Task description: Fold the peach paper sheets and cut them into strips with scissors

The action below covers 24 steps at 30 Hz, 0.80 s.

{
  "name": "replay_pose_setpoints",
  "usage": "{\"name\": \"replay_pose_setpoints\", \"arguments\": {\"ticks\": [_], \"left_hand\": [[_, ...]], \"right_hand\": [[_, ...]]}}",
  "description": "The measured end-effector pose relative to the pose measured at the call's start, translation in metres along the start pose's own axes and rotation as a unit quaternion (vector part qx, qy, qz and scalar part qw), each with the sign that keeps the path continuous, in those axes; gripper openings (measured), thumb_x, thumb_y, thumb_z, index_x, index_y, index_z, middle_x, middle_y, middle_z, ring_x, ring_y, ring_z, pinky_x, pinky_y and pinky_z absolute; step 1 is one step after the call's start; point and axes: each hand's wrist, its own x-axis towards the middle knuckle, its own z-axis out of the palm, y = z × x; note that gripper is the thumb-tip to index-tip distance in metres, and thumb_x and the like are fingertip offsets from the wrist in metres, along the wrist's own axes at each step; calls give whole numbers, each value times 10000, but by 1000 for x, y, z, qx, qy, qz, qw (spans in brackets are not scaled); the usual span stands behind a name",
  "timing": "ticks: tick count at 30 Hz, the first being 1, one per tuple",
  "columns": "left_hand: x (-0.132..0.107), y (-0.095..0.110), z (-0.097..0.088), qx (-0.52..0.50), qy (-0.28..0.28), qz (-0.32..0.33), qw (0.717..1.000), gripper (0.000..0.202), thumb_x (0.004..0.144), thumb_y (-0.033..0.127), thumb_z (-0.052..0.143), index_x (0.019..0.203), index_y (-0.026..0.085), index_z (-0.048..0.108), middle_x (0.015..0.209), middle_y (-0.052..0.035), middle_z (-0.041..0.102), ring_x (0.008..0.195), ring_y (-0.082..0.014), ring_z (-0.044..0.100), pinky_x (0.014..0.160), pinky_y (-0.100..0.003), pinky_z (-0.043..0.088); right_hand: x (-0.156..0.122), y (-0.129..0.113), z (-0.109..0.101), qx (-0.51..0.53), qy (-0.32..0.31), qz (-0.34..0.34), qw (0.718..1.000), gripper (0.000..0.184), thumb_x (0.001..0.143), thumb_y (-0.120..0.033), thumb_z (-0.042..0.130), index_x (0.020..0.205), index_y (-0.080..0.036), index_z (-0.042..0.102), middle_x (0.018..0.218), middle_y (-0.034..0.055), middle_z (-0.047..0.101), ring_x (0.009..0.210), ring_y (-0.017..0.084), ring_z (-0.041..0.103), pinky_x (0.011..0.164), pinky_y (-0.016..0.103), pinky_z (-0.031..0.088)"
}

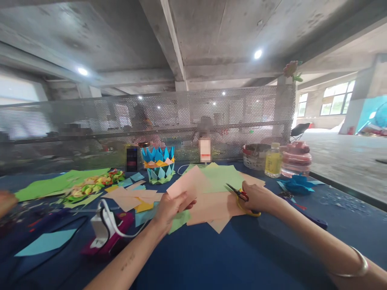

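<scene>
My left hand (171, 210) is closed on a small peach paper sheet (189, 183), pinched at its lower edge and lifted above the table. My right hand (256, 196) is closed at a pair of scissors (241, 194) with dark blades and red and yellow handles. The blades point left, over the paper stack; some of the fingers are hidden behind the hand. Under both hands lie larger peach sheets (211, 207) and a pale green sheet (223, 177). Left of my left hand are loose peach pieces (125, 197) and yellow scraps (144, 205).
A folded-paper basket (159, 163) stands behind my left hand. Nearer are a power strip (117, 229) with a white charger and cable. At the back right stand a woven basket (256, 157), a yellow bottle (273, 161) and a pink jug (298, 159). Another person's hand (7, 200) shows at far left.
</scene>
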Motion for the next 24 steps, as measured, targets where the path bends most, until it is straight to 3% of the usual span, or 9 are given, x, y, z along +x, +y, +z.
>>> {"name": "replay_pose_setpoints", "arguments": {"ticks": [5, 8, 9, 11, 14, 19, 24], "left_hand": [[0, 0, -1, -9, -6, 14, 1000, 327, 610, 272, 778, 850, 73, 680, 722, -133, 724, 647, -235, 697, 571, -281, 547], [2, -2, -2, -20, -7, 17, 1000, 354, 599, 289, 789, 860, 73, 685, 734, -131, 726, 650, -239, 699, 583, -289, 555], [3, -3, -2, -24, -9, 19, 999, 363, 599, 292, 791, 865, 70, 684, 734, -132, 726, 650, -240, 699, 585, -290, 558], [5, -4, -2, -35, -7, 24, 999, 377, 602, 291, 791, 882, 65, 681, 732, -132, 726, 645, -237, 698, 580, -289, 561], [6, -5, -3, -53, 0, 39, 998, 384, 611, 290, 784, 908, 70, 678, 747, -123, 729, 661, -236, 701, 586, -286, 566], [5, -4, -3, -68, 4, 67, 995, 405, 605, 327, 788, 910, 83, 680, 757, -115, 730, 681, -251, 705, 613, -310, 568], [1, 1, -1, -57, 2, 88, 994, 416, 612, 357, 780, 914, 87, 687, 776, -116, 733, 677, -246, 702, 616, -311, 563]], "right_hand": [[2, -3, -4, 42, 104, 27, 993, 305, 793, -249, 470, 1081, -153, 496, 898, 121, 664, 840, 265, 631, 573, 279, 342], [1, -15, -2, 247, 139, -55, 957, 273, 821, -326, 461, 1065, -205, 488, 704, 19, 620, 641, 174, 607, 523, 256, 375], [0, -20, 0, 345, 109, -87, 928, 268, 810, -368, 478, 1024, -205, 481, 662, -6, 591, 567, 149, 583, 486, 245, 385], [-3, -32, 6, 502, -11, -121, 856, 319, 778, -466, 525, 947, -207, 447, 619, -43, 554, 471, 119, 548, 435, 235, 414], [-9, -47, 12, 574, -82, -110, 807, 429, 733, -596, 567, 826, -209, 408, 556, -71, 503, 423, 100, 518, 416, 228, 422], [-20, -53, 5, 571, -84, -145, 803, 514, 701, -657, 605, 874, -214, 412, 579, -92, 425, 445, 72, 423, 440, 218, 376], [-32, -53, -4, 513, -95, -134, 842, 469, 814, -664, 460, 965, -221, 479, 616, -50, 460, 591, 126, 460, 599, 266, 408]]}}
